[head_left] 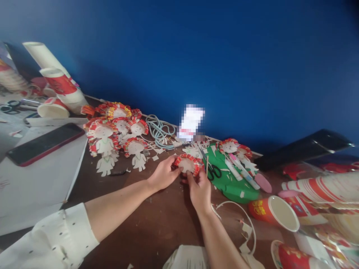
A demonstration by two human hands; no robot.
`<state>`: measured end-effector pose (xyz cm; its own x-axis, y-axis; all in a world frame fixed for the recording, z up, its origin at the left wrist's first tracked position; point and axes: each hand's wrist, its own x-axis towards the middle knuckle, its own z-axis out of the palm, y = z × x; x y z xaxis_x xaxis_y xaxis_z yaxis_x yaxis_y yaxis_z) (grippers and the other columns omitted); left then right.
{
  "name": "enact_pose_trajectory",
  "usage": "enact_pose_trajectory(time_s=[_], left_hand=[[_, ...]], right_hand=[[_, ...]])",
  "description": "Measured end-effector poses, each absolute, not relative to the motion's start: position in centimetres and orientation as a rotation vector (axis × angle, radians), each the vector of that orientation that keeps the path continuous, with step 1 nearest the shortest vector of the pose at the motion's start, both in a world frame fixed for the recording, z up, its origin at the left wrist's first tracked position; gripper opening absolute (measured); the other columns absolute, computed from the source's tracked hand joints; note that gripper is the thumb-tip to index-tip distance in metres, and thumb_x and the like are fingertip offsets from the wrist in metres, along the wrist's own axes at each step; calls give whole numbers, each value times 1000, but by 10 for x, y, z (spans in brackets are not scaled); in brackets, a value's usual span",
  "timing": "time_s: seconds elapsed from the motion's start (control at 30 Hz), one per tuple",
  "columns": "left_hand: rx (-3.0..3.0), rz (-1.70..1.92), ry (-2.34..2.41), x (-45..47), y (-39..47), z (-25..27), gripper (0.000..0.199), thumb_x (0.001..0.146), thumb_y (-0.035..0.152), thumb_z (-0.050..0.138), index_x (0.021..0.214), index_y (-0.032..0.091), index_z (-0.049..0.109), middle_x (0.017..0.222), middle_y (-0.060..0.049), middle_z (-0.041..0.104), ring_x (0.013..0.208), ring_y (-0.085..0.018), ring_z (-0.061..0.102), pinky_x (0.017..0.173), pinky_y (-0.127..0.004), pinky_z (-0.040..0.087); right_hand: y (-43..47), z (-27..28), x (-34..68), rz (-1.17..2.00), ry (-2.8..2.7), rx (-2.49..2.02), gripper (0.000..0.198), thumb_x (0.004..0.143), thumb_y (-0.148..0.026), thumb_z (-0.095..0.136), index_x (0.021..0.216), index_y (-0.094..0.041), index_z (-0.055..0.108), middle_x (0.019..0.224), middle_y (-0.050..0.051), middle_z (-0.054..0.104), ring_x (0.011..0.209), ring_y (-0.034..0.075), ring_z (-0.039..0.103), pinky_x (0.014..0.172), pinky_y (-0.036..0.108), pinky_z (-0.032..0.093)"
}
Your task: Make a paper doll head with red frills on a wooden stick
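Note:
Between my two hands is a round paper doll head (187,164), its pale centre ringed by a red and orange paper fringe. My left hand (166,172) pinches its left edge between thumb and fingers. My right hand (199,186) grips the lower right edge, with the thumb on the pale centre. A thin pale stick (207,166) stands close to the right fingers; whether they hold it I cannot tell. Black-handled scissors (214,172) lie just to the right on a green sheet (234,190). Several similar paper dolls (137,151) with fringed heads lie to the left.
A phone (46,144) lies on white sheets at the left, near stacked paper cups (64,89). Pale blue cord (158,130) is coiled by the blue wall. Glue tubes (232,168) and paper scraps are on the green sheet. More cups (273,213) lie at the right.

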<state>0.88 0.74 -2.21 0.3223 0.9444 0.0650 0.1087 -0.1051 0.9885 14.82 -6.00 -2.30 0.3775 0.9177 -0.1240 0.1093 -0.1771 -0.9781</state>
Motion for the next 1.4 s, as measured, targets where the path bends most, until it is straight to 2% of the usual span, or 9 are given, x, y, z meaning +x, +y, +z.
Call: enact_pose_trajectory(time_s=[0.2, 0.37, 0.53, 0.7, 0.87, 1.07, 1.17, 1.27, 1.4], left_hand=[[1368, 933, 971, 13, 10, -21, 30, 73, 19, 71, 103, 17, 66, 99, -8, 73, 89, -23, 69, 82, -34, 54], [1037, 869, 789, 19, 13, -18, 24, 73, 14, 70, 97, 13, 65, 89, -7, 73, 77, -20, 70, 79, -37, 57], [816, 884, 639, 18, 15, -20, 24, 70, 15, 76, 92, 12, 69, 85, -5, 72, 76, -16, 68, 81, -31, 55], [617, 766, 519, 17, 16, -23, 27, 68, 14, 82, 91, 9, 70, 85, -7, 72, 74, -14, 68, 80, -28, 55], [604, 783, 563, 18, 16, -23, 21, 71, 12, 79, 89, 10, 70, 83, -6, 71, 73, -12, 66, 76, -26, 55], [583, 870, 623, 21, 17, -21, 10, 76, 8, 72, 85, 12, 68, 81, -2, 67, 68, -8, 60, 69, -24, 54], [611, 885, 617, 22, 16, -21, 10, 76, 9, 73, 83, 11, 67, 77, -2, 65, 66, -8, 59, 68, -24, 54], [637, 891, 621, 22, 14, -19, 11, 74, 9, 75, 81, 10, 67, 74, -2, 63, 65, -9, 59, 66, -25, 54], [651, 863, 620, 22, 13, -19, 13, 72, 10, 77, 80, 10, 67, 72, -3, 64, 62, -9, 59, 62, -24, 54]], right_hand=[[-55, -29, 151, 1003, -876, -1473, 35, 77, -47, 70, 99, -21, 59, 87, 4, 74, 66, 21, 70, 62, 34, 57], [-50, -31, 151, 1016, -736, -1309, 35, 68, -43, 79, 88, -18, 65, 81, 1, 71, 71, 17, 69, 63, 29, 57], [-46, -28, 150, 1016, -682, -1249, 37, 61, -44, 84, 82, -18, 69, 72, -3, 66, 65, 12, 63, 53, 21, 52], [-41, -29, 150, 1031, -770, -1250, 37, 62, -48, 83, 79, -19, 67, 64, -4, 62, 57, 10, 57, 51, 21, 49], [-45, -24, 146, 940, -933, -1364, 39, 66, -55, 78, 79, -19, 68, 64, -3, 64, 59, 15, 60, 53, 26, 51], [-52, 2, 182, 496, -1028, -1538, 46, 81, -52, 64, 111, -18, 70, 88, 5, 73, 64, 18, 66, 59, 32, 56], [-55, 13, 218, 216, -1120, -1729, 40, 86, -44, 55, 113, -17, 70, 95, 8, 74, 74, 21, 69, 66, 34, 56], [-56, 16, 237, 124, -1401, -2155, 34, 84, -34, 58, 112, -20, 72, 103, 10, 74, 97, 27, 68, 88, 40, 51], [-52, 16, 232, 93, -1666, -2587, 44, 88, -34, 53, 128, -20, 65, 120, 17, 68, 109, 34, 65, 86, 41, 50]])
